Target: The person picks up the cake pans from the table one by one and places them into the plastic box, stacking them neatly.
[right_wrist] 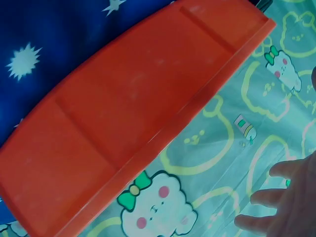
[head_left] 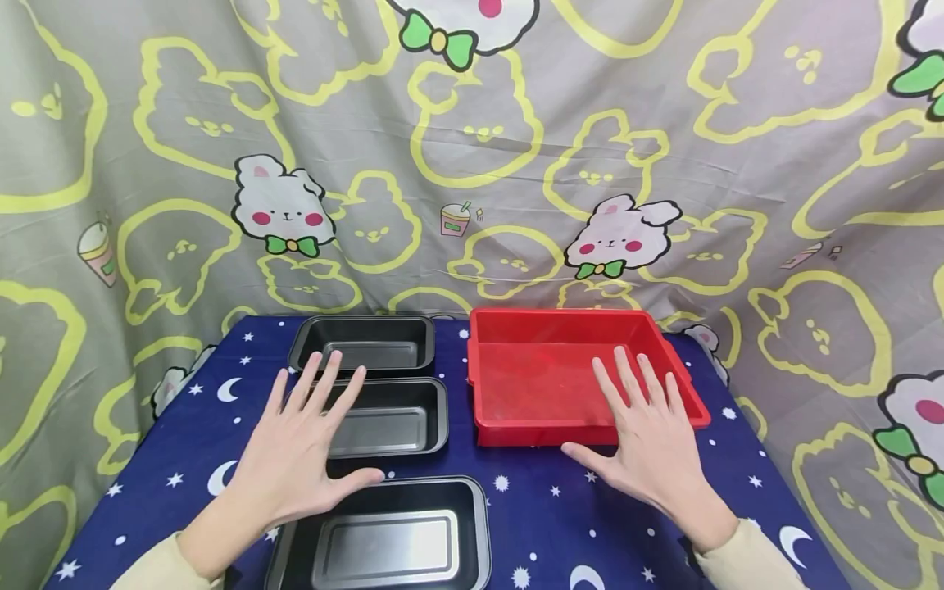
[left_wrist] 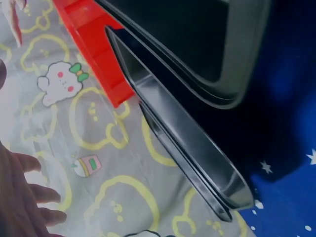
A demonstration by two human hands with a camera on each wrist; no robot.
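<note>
My left hand point(head_left: 295, 459) is held with fingers spread, palm down, over the left side of the table, holding nothing. In the head view it overlaps the middle loaf pan point(head_left: 383, 430) and the near loaf pan point(head_left: 387, 549). A third dark loaf pan point(head_left: 369, 342) stands behind them at the far edge. My right hand point(head_left: 656, 442), fingers also spread and holding nothing, overlaps the front right part of a red plastic tray point(head_left: 516, 385). In the right wrist view the fingers point(right_wrist: 269, 197) show at the right edge, apart from the tray's red wall point(right_wrist: 123, 98).
A dark blue cloth point(head_left: 553, 524) with white stars and moons covers the table. Behind and at both sides hangs a grey curtain point(head_left: 501, 98) printed with yellow outlines and white cartoon rabbits. The three pans stand in a column left of the tray.
</note>
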